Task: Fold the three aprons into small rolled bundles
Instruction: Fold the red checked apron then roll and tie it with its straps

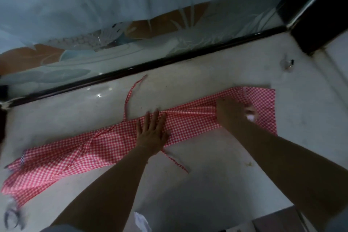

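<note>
A red and white checked apron (75, 149) lies folded into a long narrow strip across the pale floor, running from lower left to upper right. One thin tie (131, 92) curls away toward the back, and another tie (175, 162) trails toward me. My left hand (152, 132) presses flat on the middle of the strip with straight, spread fingers. My right hand (231, 113) is on the strip's right part, fingers curled into the bunched cloth there. Only this one apron is in view.
A dark rail (169, 60) of a frosted glass partition with a floral pattern runs along the back. A dark post (320, 24) stands at the right. A small clear object (288, 64) lies near the post. A blurred metal thing (11, 213) sits at lower left.
</note>
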The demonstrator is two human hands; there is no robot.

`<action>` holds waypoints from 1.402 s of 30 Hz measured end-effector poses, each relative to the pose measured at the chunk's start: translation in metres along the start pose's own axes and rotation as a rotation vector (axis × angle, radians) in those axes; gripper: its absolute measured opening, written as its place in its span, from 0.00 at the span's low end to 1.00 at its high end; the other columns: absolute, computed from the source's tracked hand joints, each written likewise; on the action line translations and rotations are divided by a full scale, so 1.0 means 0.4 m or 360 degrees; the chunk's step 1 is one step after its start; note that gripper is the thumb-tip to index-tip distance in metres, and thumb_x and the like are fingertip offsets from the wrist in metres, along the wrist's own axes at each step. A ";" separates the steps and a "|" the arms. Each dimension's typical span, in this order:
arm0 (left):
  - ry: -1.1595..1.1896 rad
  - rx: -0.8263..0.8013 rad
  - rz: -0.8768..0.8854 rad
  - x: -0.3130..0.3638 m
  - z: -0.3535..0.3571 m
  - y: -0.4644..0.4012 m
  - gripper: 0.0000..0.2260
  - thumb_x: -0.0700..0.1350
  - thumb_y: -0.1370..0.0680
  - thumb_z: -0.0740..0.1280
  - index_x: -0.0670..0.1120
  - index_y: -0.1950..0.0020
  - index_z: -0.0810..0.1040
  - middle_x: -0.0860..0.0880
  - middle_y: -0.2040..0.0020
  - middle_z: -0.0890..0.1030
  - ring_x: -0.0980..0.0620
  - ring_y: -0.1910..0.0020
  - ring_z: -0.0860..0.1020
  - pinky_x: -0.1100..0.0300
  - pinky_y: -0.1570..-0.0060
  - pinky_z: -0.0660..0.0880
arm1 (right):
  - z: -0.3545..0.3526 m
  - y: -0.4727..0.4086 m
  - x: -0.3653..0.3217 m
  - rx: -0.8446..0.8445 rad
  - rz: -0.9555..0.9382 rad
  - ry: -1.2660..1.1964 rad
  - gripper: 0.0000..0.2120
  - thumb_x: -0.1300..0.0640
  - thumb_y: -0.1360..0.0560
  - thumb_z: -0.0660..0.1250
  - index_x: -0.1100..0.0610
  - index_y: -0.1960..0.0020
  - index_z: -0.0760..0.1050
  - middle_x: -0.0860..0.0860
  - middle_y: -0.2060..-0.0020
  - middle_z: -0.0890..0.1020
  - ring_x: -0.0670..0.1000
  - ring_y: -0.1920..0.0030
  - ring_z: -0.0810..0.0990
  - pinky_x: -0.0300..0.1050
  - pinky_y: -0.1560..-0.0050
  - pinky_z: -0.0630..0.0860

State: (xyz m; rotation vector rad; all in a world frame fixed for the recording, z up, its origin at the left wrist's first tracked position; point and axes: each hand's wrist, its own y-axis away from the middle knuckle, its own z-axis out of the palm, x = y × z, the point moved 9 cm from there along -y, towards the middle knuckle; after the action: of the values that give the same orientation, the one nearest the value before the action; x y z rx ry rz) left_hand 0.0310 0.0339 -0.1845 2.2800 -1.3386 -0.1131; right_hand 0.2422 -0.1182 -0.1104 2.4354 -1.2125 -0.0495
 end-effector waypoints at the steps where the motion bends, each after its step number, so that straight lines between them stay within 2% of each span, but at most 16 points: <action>1: -0.0006 -0.0011 0.0011 0.007 0.001 -0.003 0.34 0.70 0.31 0.28 0.59 0.27 0.29 0.52 0.25 0.30 0.45 0.27 0.30 0.39 0.33 0.32 | -0.014 -0.004 0.055 0.0033 0.0074 0.0051 0.13 0.59 0.22 0.57 0.59 0.39 0.72 0.57 0.42 0.76 0.60 0.41 0.76 0.54 0.51 0.74; 5: 0.0010 -0.0001 0.0011 0.008 -0.001 -0.003 0.37 0.72 0.33 0.27 0.59 0.26 0.31 0.52 0.25 0.31 0.45 0.27 0.30 0.39 0.32 0.32 | -0.055 -0.033 0.189 0.0133 0.0090 0.0069 0.13 0.59 0.25 0.62 0.55 0.42 0.78 0.56 0.46 0.81 0.59 0.44 0.79 0.53 0.45 0.76; 7: -0.0017 -0.0004 0.0015 0.012 -0.001 -0.003 0.38 0.72 0.34 0.25 0.59 0.26 0.31 0.52 0.24 0.31 0.45 0.27 0.30 0.39 0.32 0.32 | -0.026 -0.068 0.221 -0.0156 -0.0109 -0.0085 0.15 0.59 0.24 0.63 0.57 0.38 0.76 0.57 0.42 0.80 0.58 0.41 0.78 0.51 0.40 0.74; 9: -0.0032 -0.0001 0.0010 0.013 -0.002 -0.005 0.38 0.73 0.34 0.25 0.60 0.26 0.31 0.52 0.24 0.31 0.45 0.27 0.31 0.39 0.32 0.32 | -0.007 -0.082 0.261 -0.0552 -0.0089 -0.0227 0.17 0.60 0.22 0.62 0.62 0.35 0.73 0.60 0.38 0.77 0.58 0.38 0.75 0.48 0.37 0.70; 10: -0.0025 0.0003 0.0005 0.012 -0.003 -0.004 0.39 0.73 0.34 0.25 0.60 0.26 0.31 0.52 0.24 0.32 0.45 0.26 0.31 0.39 0.32 0.32 | -0.017 -0.091 0.289 -0.0593 -0.0014 -0.0215 0.16 0.60 0.22 0.61 0.63 0.36 0.73 0.60 0.39 0.77 0.58 0.38 0.75 0.48 0.37 0.70; 12: -0.0021 0.0016 0.0004 0.012 -0.003 -0.005 0.38 0.73 0.34 0.26 0.60 0.26 0.31 0.52 0.24 0.32 0.45 0.26 0.31 0.38 0.31 0.34 | -0.066 -0.124 0.349 -0.0371 0.0168 -0.0107 0.13 0.56 0.22 0.62 0.60 0.41 0.76 0.57 0.43 0.79 0.58 0.39 0.76 0.53 0.35 0.66; 15: -0.0025 0.0023 -0.0006 0.013 0.000 -0.005 0.36 0.73 0.33 0.27 0.61 0.27 0.29 0.52 0.24 0.32 0.45 0.26 0.31 0.37 0.30 0.35 | -0.151 -0.152 0.375 0.0104 0.0362 0.0209 0.13 0.50 0.22 0.58 0.56 0.47 0.78 0.56 0.47 0.81 0.57 0.38 0.74 0.63 0.29 0.52; 18: -0.0038 0.0017 -0.0019 0.014 0.000 -0.007 0.36 0.73 0.34 0.26 0.61 0.28 0.28 0.52 0.24 0.32 0.45 0.26 0.31 0.38 0.30 0.35 | -0.160 -0.144 0.348 0.0400 0.0412 0.0102 0.17 0.51 0.22 0.56 0.58 0.39 0.72 0.60 0.40 0.75 0.61 0.34 0.68 0.67 0.28 0.47; 21: -0.0025 0.0029 -0.0010 0.015 -0.001 -0.006 0.36 0.73 0.33 0.27 0.61 0.27 0.29 0.52 0.24 0.32 0.45 0.26 0.31 0.38 0.30 0.34 | -0.131 -0.117 0.319 0.0594 0.0450 -0.0169 0.24 0.56 0.22 0.56 0.58 0.27 0.60 0.60 0.27 0.60 0.62 0.26 0.54 0.65 0.29 0.39; 23: -0.0008 0.0044 -0.0020 0.015 0.000 -0.004 0.35 0.72 0.32 0.28 0.62 0.27 0.30 0.52 0.24 0.33 0.46 0.26 0.32 0.38 0.30 0.35 | -0.130 -0.078 0.205 0.0873 0.0134 -0.0395 0.24 0.62 0.25 0.61 0.60 0.29 0.65 0.61 0.29 0.65 0.62 0.28 0.60 0.64 0.27 0.53; 25: -0.0015 0.0055 -0.0028 0.015 -0.001 -0.003 0.34 0.72 0.31 0.28 0.62 0.27 0.30 0.52 0.24 0.33 0.45 0.26 0.32 0.38 0.29 0.36 | -0.107 0.003 0.011 0.1008 -0.0386 -0.0664 0.22 0.62 0.27 0.62 0.60 0.34 0.71 0.60 0.33 0.72 0.61 0.32 0.68 0.62 0.33 0.66; 27: -0.0034 0.0080 -0.0033 0.016 -0.004 -0.003 0.34 0.72 0.31 0.28 0.61 0.27 0.31 0.51 0.23 0.33 0.44 0.25 0.33 0.37 0.29 0.38 | -0.013 0.079 -0.202 0.0660 -0.0820 -0.0568 0.23 0.51 0.23 0.56 0.54 0.28 0.65 0.56 0.28 0.67 0.60 0.28 0.63 0.65 0.30 0.60; 30: -0.0066 0.0107 -0.0030 0.013 -0.005 -0.001 0.34 0.72 0.31 0.28 0.61 0.27 0.31 0.51 0.23 0.34 0.44 0.25 0.34 0.37 0.29 0.40 | 0.137 0.118 -0.293 0.0383 -0.0963 -0.0194 0.28 0.37 0.22 0.47 0.46 0.24 0.56 0.50 0.24 0.57 0.58 0.24 0.52 0.69 0.29 0.47; 35: -0.0032 0.0129 -0.0035 0.010 0.000 -0.006 0.34 0.72 0.29 0.30 0.61 0.26 0.32 0.52 0.24 0.34 0.45 0.25 0.34 0.38 0.29 0.37 | 0.173 -0.045 -0.009 0.0350 -0.0705 -0.0225 0.28 0.38 0.23 0.48 0.49 0.29 0.68 0.52 0.31 0.72 0.59 0.31 0.69 0.67 0.33 0.62; 39: -0.0044 0.0142 -0.0044 0.007 0.005 -0.006 0.33 0.71 0.28 0.32 0.61 0.25 0.33 0.52 0.23 0.36 0.45 0.25 0.35 0.38 0.29 0.38 | 0.177 -0.150 0.232 0.0190 -0.0329 -0.0249 0.36 0.35 0.25 0.34 0.49 0.24 0.58 0.52 0.25 0.60 0.59 0.25 0.56 0.64 0.29 0.52; 42: -0.0060 0.0141 -0.0050 0.008 0.005 -0.007 0.33 0.71 0.28 0.32 0.60 0.25 0.33 0.52 0.23 0.36 0.45 0.25 0.35 0.38 0.29 0.38 | 0.150 -0.172 0.282 0.0238 -0.0128 -0.0349 0.35 0.37 0.26 0.35 0.50 0.23 0.53 0.52 0.23 0.55 0.58 0.24 0.52 0.63 0.27 0.49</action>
State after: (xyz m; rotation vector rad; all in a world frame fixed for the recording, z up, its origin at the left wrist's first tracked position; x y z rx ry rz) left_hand 0.0343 0.0318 -0.1870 2.3842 -1.3523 -0.1101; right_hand 0.3512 -0.1895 -0.1744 2.6650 -1.2487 -0.2643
